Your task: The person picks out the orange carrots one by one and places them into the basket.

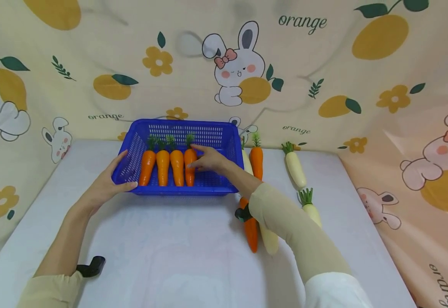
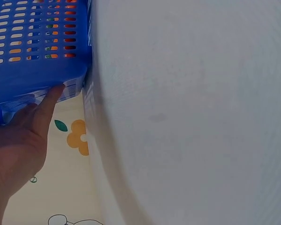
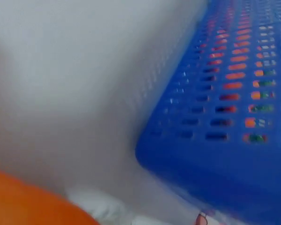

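Note:
A blue slotted plastic basket [image 1: 185,191] holds several orange carrots [image 1: 163,167] side by side, green tops toward the back. At its left front corner is my left hand [image 1: 102,184], thumb by the front rim and fingers spread along the left side. In the left wrist view, the left hand [image 2: 25,145] has straight fingers against the basket's outer wall [image 2: 32,77]. My right hand [image 1: 210,160] reaches over the basket's right part, its spread fingertips on the rightmost carrot [image 1: 189,173]. The right wrist view shows the basket [image 3: 215,173], with that hand mostly hidden.
Right of the basket lie an upper carrot [image 1: 256,160], a lower carrot [image 1: 250,235] and several white radishes [image 1: 295,169], some partly covered by the right arm. A patterned cloth [image 1: 193,64] hangs behind the white table [image 1: 170,244].

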Demonstrator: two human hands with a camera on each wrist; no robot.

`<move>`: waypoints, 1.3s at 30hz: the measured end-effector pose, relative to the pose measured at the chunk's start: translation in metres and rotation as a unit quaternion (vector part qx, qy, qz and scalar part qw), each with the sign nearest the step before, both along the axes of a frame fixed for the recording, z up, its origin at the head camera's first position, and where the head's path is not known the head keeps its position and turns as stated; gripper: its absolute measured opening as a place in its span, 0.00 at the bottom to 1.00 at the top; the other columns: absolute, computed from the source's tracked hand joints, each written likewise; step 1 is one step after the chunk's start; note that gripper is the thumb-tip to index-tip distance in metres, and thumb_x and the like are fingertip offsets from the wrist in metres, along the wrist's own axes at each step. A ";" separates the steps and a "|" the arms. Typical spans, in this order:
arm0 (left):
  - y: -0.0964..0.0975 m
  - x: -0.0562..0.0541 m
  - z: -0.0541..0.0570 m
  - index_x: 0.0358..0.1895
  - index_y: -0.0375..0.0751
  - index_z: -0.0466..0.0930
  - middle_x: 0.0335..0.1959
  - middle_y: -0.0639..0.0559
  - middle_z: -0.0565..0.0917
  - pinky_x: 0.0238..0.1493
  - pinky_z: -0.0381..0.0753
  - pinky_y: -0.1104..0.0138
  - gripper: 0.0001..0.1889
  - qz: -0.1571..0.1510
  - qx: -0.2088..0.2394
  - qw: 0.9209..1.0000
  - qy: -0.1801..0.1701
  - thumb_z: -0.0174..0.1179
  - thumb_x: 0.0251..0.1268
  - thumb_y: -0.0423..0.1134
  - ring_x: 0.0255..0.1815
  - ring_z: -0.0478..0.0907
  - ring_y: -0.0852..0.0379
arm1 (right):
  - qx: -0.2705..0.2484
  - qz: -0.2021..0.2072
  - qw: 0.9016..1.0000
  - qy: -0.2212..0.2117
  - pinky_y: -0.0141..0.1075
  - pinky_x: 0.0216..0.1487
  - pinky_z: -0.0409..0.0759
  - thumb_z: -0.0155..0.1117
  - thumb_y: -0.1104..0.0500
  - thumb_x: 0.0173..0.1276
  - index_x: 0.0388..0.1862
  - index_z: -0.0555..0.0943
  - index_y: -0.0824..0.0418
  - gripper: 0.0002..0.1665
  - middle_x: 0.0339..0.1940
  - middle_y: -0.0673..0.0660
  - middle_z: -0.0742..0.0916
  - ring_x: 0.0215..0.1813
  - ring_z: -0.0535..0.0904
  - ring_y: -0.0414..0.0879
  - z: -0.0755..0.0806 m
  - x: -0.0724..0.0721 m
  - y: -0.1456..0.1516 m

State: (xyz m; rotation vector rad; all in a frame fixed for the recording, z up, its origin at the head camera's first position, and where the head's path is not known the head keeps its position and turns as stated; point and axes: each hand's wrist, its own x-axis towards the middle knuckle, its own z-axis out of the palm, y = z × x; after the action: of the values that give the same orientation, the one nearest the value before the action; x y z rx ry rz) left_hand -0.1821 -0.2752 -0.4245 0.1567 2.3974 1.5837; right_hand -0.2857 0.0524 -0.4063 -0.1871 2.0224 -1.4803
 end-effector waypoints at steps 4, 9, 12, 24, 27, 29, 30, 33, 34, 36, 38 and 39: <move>-0.001 0.000 -0.002 0.80 0.66 0.32 0.82 0.43 0.32 0.70 0.38 0.30 0.53 0.001 -0.002 1.000 -0.006 0.65 0.66 0.44 0.79 0.29 0.34 | -0.022 0.010 0.999 0.023 0.50 0.64 0.76 0.69 0.65 0.66 0.79 0.61 0.54 0.45 0.71 0.70 0.69 0.65 0.75 0.57 0.005 0.000 0.014; -0.001 0.000 -0.001 0.80 0.68 0.32 0.82 0.44 0.31 0.70 0.36 0.30 0.53 0.005 -0.008 1.000 -0.014 0.66 0.66 0.46 0.79 0.29 0.34 | -0.053 0.025 0.996 0.063 0.51 0.64 0.75 0.69 0.62 0.67 0.77 0.64 0.53 0.42 0.71 0.68 0.71 0.64 0.77 0.55 0.020 0.000 0.040; 0.000 -0.001 0.001 0.80 0.69 0.32 0.82 0.44 0.31 0.69 0.36 0.29 0.53 0.006 -0.010 1.000 -0.016 0.66 0.66 0.46 0.79 0.29 0.34 | -0.052 0.031 0.994 0.089 0.51 0.64 0.75 0.69 0.60 0.68 0.76 0.66 0.51 0.40 0.70 0.62 0.74 0.60 0.80 0.54 0.033 0.003 0.059; -0.001 -0.001 -0.002 0.80 0.68 0.32 0.82 0.45 0.31 0.70 0.34 0.30 0.53 0.000 0.006 1.000 -0.004 0.65 0.67 0.42 0.79 0.29 0.35 | -0.084 -0.023 0.984 0.156 0.47 0.62 0.78 0.66 0.59 0.71 0.75 0.66 0.57 0.36 0.70 0.60 0.74 0.65 0.77 0.53 0.037 0.008 0.121; -0.003 0.000 -0.004 0.80 0.68 0.32 0.82 0.46 0.31 0.71 0.34 0.31 0.53 0.000 0.011 1.000 0.000 0.65 0.67 0.41 0.80 0.29 0.35 | -0.093 -0.038 0.981 0.167 0.50 0.63 0.77 0.65 0.58 0.71 0.75 0.65 0.57 0.36 0.70 0.60 0.74 0.66 0.76 0.55 0.033 0.008 0.133; -0.003 0.000 -0.005 0.80 0.69 0.32 0.82 0.46 0.32 0.71 0.35 0.31 0.53 0.001 0.013 1.000 0.000 0.65 0.67 0.41 0.79 0.29 0.35 | -0.098 -0.046 0.979 0.175 0.54 0.64 0.75 0.65 0.58 0.71 0.75 0.66 0.58 0.35 0.70 0.61 0.74 0.66 0.75 0.57 0.030 0.009 0.142; -0.003 0.000 -0.005 0.80 0.69 0.32 0.82 0.46 0.32 0.71 0.35 0.31 0.53 0.001 0.013 1.000 0.000 0.65 0.67 0.41 0.79 0.29 0.34 | -0.099 -0.050 0.978 0.177 0.55 0.64 0.74 0.65 0.58 0.71 0.75 0.67 0.57 0.35 0.70 0.61 0.74 0.67 0.74 0.58 0.029 0.010 0.147; -0.003 0.000 -0.006 0.80 0.69 0.32 0.82 0.45 0.32 0.70 0.35 0.31 0.53 0.000 0.013 1.000 0.000 0.65 0.67 0.41 0.79 0.30 0.34 | -0.092 -0.061 0.978 0.179 0.57 0.66 0.71 0.64 0.58 0.71 0.74 0.68 0.57 0.34 0.71 0.62 0.74 0.69 0.72 0.60 0.024 0.012 0.162; -0.002 0.000 -0.006 0.80 0.68 0.32 0.82 0.45 0.32 0.71 0.36 0.31 0.53 0.000 0.013 1.000 -0.001 0.65 0.67 0.41 0.79 0.30 0.34 | -0.083 -0.067 0.978 0.178 0.56 0.66 0.72 0.65 0.57 0.71 0.74 0.68 0.55 0.33 0.71 0.61 0.74 0.69 0.72 0.59 0.021 0.013 0.167; -0.002 0.000 -0.005 0.80 0.68 0.32 0.82 0.45 0.32 0.71 0.36 0.31 0.53 -0.001 0.013 1.000 -0.001 0.65 0.67 0.41 0.79 0.30 0.34 | -0.069 -0.079 0.979 0.176 0.53 0.66 0.73 0.65 0.57 0.71 0.73 0.69 0.54 0.33 0.71 0.59 0.75 0.69 0.72 0.58 0.015 0.014 0.176; -0.002 0.000 -0.005 0.80 0.69 0.32 0.82 0.45 0.32 0.71 0.36 0.31 0.53 -0.001 0.013 1.000 -0.001 0.65 0.67 0.41 0.79 0.30 0.34 | -0.055 -0.089 0.978 0.178 0.51 0.65 0.75 0.65 0.56 0.71 0.74 0.68 0.55 0.34 0.70 0.58 0.75 0.68 0.73 0.57 0.007 0.014 0.185; -0.001 0.000 -0.004 0.80 0.69 0.32 0.82 0.45 0.32 0.71 0.37 0.31 0.52 0.000 0.013 1.000 -0.002 0.65 0.67 0.41 0.79 0.30 0.34 | -0.048 -0.096 0.978 0.178 0.49 0.64 0.76 0.66 0.55 0.71 0.73 0.68 0.54 0.34 0.70 0.57 0.76 0.68 0.73 0.55 0.003 0.014 0.189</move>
State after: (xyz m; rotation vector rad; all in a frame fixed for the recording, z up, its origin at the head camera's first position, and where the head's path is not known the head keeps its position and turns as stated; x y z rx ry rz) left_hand -0.1826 -0.2765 -0.4287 0.1594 2.3742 1.6135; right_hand -0.2715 0.2410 -0.4030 -0.3244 2.3043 -1.7686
